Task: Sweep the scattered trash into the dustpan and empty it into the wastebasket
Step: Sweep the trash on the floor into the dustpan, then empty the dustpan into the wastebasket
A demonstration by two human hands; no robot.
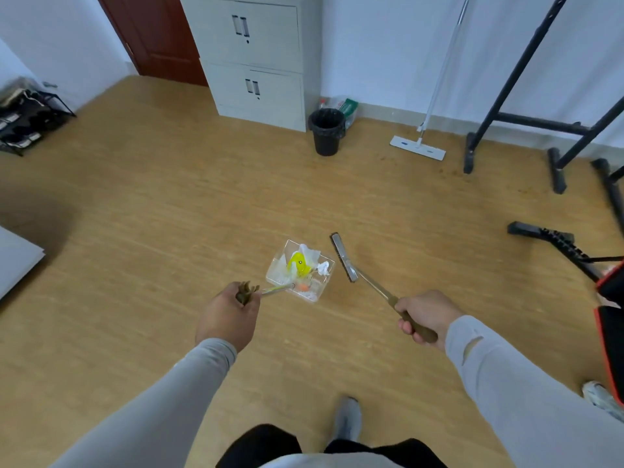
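The left hand point(225, 315) is curled around the brown grip of a clear dustpan point(280, 261), fingers wrapped tight on the handle, holding the pan out ahead of the body above the wooden floor point(169, 197). The right hand point(423, 315) grips the brown handle of a small broom point(343, 256), whose metal shaft runs up and forward to a narrow dark brush head just to the right of the dustpan; whether the head touches the floor cannot be told. Inside the dustpan lies the gathered trash: a yellow wrapper point(299, 263), crumpled white paper point(323, 267) and a small orange bit point(304, 288) near the handle end. The black wastebasket point(327, 131), lined with a dark bag, stands well ahead against the corner of a grey metal cabinet point(256, 59), well apart from the dustpan. To its right a white flat mop point(418, 146) leans on the wall, and further right stands a black metal frame point(506, 96). A red-brown door point(158, 35) sits left of the cabinet, and a low black rack point(30, 119) rests at the far left. Both arms wear grey sleeves, and a grey shoe point(347, 420) shows at the bottom.
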